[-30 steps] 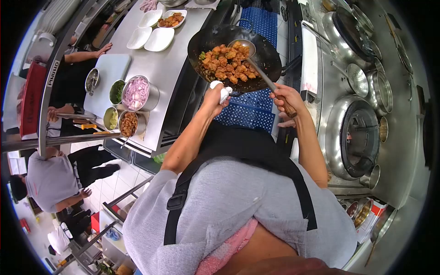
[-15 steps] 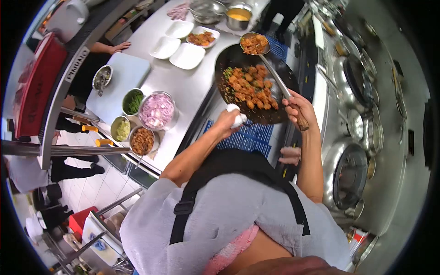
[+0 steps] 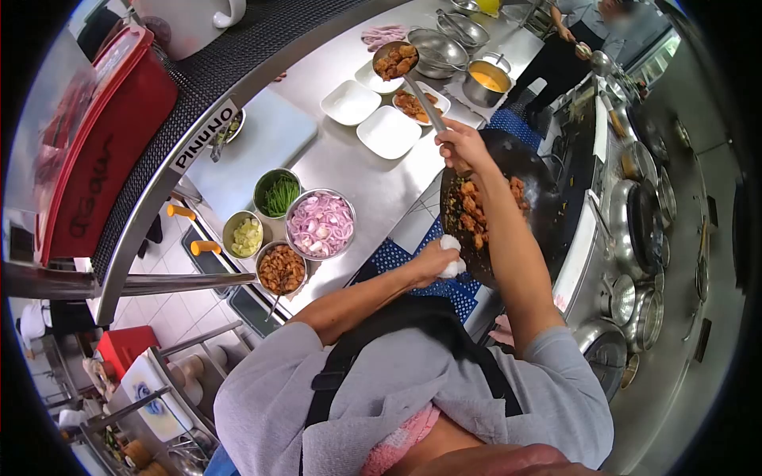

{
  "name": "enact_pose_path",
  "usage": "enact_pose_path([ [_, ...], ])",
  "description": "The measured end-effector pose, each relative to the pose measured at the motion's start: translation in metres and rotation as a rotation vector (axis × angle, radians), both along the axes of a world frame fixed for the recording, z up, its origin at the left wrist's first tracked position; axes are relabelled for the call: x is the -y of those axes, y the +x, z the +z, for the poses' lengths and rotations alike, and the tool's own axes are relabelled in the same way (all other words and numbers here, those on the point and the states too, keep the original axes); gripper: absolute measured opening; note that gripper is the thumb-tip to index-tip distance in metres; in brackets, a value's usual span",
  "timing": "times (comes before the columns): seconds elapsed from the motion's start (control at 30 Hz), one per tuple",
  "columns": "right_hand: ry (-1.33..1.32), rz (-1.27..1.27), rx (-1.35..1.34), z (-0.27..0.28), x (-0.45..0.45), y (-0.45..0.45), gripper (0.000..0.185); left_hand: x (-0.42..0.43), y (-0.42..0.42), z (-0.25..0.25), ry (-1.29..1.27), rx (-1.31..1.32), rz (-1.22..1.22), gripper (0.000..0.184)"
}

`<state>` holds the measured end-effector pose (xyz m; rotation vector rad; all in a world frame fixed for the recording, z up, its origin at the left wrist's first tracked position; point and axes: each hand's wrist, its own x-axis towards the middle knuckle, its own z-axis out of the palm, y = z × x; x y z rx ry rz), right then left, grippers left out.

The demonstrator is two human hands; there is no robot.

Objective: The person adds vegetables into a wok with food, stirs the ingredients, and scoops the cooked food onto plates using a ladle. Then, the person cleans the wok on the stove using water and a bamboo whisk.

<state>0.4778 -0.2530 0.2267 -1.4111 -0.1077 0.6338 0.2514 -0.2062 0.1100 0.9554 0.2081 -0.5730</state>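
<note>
At one o'clock on my feed, the right hand [image 3: 467, 149] has fingers wrapped round a ladle [image 3: 423, 101]; the left hand [image 3: 431, 263] clenches white cloth [image 3: 453, 258] at the wok's [image 3: 548, 206] eight o'clock.

Head-worn view, forward and down

To the left of your right fingers [image 3: 456, 135] and nearer you, sliced onions [image 3: 321, 225] and chopped greens [image 3: 282, 196] lie in bowls [image 3: 261, 193] on the tabletop [image 3: 369, 182]; a pale cutting board [image 3: 274, 135] lies well to their left. Ahead and right of those fingers stand a pot [image 3: 482, 96] of yellow liquid [image 3: 488, 78] and, beyond it, a person [image 3: 545, 73].
</note>
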Motion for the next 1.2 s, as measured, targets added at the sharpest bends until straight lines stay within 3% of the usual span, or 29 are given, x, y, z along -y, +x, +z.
enact_pose_path([
  [0.17, -0.184, 0.011, 0.139, -0.056, -0.029, 0.012, 0.067, -0.003, -0.009, 0.006, 0.039, -0.055, -0.056, 0.023],
  [0.4, -0.404, -0.015, 0.326, -0.075, -0.034, 0.009, 0.068, 0.002, -0.02, -0.005, 0.014, -0.046, 0.002, 0.024],
  [0.63, -0.786, 0.021, 0.604, -0.067, -0.033, 0.014, 0.067, -0.001, -0.031, -0.008, 0.04, -0.024, 0.037, 0.026],
  [0.83, -0.962, 0.102, 0.742, -0.026, -0.034, -0.001, 0.066, -0.001, -0.038, -0.018, -0.001, 0.0, 0.026, 0.024],
  [1.03, -0.81, -0.087, 1.156, -0.068, -0.03, 0.019, 0.071, -0.002, -0.044, -0.013, 0.002, -0.002, 0.009, 0.024],
  [1.13, -0.574, -0.116, 0.672, -0.041, -0.033, -0.001, 0.067, -0.002, -0.044, -0.003, 0.025, -0.063, 0.006, 0.023],
  [1.2, -0.277, -0.157, 0.48, -0.017, -0.012, -0.038, 0.065, -0.008, -0.054, 0.022, 0.053, -0.123, 0.034, 0.024],
])
